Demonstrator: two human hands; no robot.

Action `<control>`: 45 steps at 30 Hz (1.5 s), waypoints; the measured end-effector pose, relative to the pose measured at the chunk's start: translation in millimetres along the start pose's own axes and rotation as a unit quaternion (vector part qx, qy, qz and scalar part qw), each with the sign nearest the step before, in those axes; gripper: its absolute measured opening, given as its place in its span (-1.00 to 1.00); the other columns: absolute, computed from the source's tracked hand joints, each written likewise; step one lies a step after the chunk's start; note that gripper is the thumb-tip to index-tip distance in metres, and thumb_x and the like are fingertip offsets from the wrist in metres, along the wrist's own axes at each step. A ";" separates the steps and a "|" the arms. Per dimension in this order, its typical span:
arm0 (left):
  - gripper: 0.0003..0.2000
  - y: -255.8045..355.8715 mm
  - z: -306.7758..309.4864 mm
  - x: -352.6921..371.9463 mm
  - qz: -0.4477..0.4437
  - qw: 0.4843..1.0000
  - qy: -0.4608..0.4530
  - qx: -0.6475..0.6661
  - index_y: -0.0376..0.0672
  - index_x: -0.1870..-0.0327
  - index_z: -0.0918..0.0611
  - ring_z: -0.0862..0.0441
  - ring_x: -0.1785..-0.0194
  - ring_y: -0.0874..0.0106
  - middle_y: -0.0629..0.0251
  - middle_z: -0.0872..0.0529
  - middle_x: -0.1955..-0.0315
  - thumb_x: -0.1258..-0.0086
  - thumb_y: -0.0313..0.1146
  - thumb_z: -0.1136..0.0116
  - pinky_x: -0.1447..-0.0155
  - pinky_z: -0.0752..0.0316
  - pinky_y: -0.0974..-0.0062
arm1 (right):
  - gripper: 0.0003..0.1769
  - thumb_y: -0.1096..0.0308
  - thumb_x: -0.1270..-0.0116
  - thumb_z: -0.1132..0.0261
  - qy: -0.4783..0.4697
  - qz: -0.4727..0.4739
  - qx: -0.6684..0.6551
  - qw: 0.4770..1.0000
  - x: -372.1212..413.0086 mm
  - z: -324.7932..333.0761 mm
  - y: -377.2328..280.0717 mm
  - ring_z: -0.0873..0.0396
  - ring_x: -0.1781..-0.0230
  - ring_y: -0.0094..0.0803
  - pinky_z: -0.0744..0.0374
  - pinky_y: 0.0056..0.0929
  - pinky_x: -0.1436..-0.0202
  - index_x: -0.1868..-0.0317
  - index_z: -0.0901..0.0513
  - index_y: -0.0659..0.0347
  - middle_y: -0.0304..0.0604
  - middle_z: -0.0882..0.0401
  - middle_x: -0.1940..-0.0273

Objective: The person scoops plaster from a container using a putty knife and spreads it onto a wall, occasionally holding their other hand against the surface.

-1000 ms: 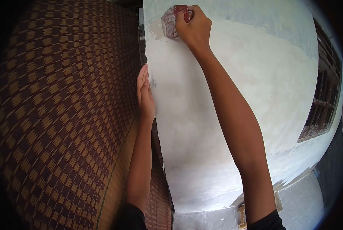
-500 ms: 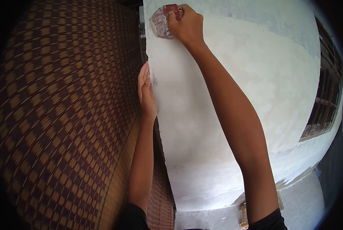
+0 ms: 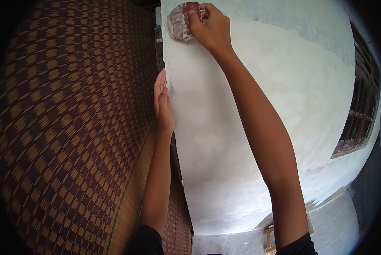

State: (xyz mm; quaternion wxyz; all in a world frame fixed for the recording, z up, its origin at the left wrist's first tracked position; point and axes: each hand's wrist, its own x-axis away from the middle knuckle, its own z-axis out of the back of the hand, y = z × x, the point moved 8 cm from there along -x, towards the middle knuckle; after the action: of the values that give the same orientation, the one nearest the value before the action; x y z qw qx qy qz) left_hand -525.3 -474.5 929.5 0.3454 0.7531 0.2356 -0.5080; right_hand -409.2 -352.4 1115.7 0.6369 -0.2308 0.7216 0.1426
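My right hand [image 3: 214, 29] grips a dark red putty scraper [image 3: 180, 24] between thumb and fingers, high up near the wall's left edge. White putty smears most of the scraper's face, and its far side lies against the white wall [image 3: 224, 110]. Lower down, my left hand [image 3: 163, 102] rests along that same vertical edge, fingers stretched out and pointing up. It holds nothing.
A brown and tan woven mat panel [image 3: 71, 106] stands close on the left, leaving a narrow dark gap beside the wall edge. On the right is a barred window [image 3: 360, 97]. Grey floor tiles [image 3: 335, 221] and a small wooden item [image 3: 268, 240] show below.
My right hand has shifted slightly right and up, and the scraper has turned a little in its grip. My left hand stays on the wall edge.
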 end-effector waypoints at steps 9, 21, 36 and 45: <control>-0.44 3.6 -3.7 1.4 -0.005 1.000 0.000 -0.006 -0.43 -0.51 -0.10 0.01 -0.62 0.21 -0.08 -0.11 -0.54 -0.59 -0.26 0.37 -0.65 0.17 0.31 | -0.68 0.24 -0.26 -0.34 0.014 0.011 -0.007 1.000 10.9 2.3 5.4 -0.71 0.41 -0.29 -0.62 -0.38 0.21 0.12 -0.68 0.34 -0.05 -0.72 0.42; -0.44 -3.3 -2.0 0.2 -0.004 1.000 -0.009 0.007 -0.43 -0.51 -0.10 0.01 -0.62 0.21 -0.09 -0.10 -0.54 -0.59 -0.26 0.38 -0.65 0.17 0.31 | -0.67 0.28 -0.26 -0.30 0.013 -0.036 0.065 0.997 3.0 13.7 19.4 -0.73 0.35 -0.31 -0.63 -0.36 0.17 0.09 -0.67 0.37 -0.02 -0.74 0.39; -0.44 0.9 -6.7 2.1 0.008 1.000 -0.003 -0.004 -0.40 -0.52 -0.10 0.02 -0.63 0.23 -0.03 -0.10 -0.55 -0.60 -0.25 0.39 -0.65 0.17 0.32 | -0.65 0.22 -0.33 -0.29 -0.034 -0.058 -0.002 0.998 2.6 22.2 14.1 -0.69 0.36 -0.35 -0.59 -0.40 0.14 0.01 -0.66 0.30 -0.03 -0.73 0.33; -0.44 4.8 -10.3 3.9 0.017 1.000 0.006 -0.013 -0.38 -0.53 -0.11 0.01 -0.63 0.25 -0.02 -0.11 -0.55 -0.60 -0.25 0.38 -0.64 0.17 0.33 | -0.67 0.22 -0.34 -0.29 -0.017 -0.056 -0.009 0.998 4.2 28.5 17.4 -0.72 0.35 -0.31 -0.61 -0.37 0.16 0.05 -0.67 0.30 -0.06 -0.73 0.37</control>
State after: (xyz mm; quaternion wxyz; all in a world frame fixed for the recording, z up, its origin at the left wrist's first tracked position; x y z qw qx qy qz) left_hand -514.3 -469.7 929.8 0.3620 0.7554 0.2311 -0.4948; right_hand -394.2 -324.0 1105.8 0.6543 -0.2739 0.6951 0.1170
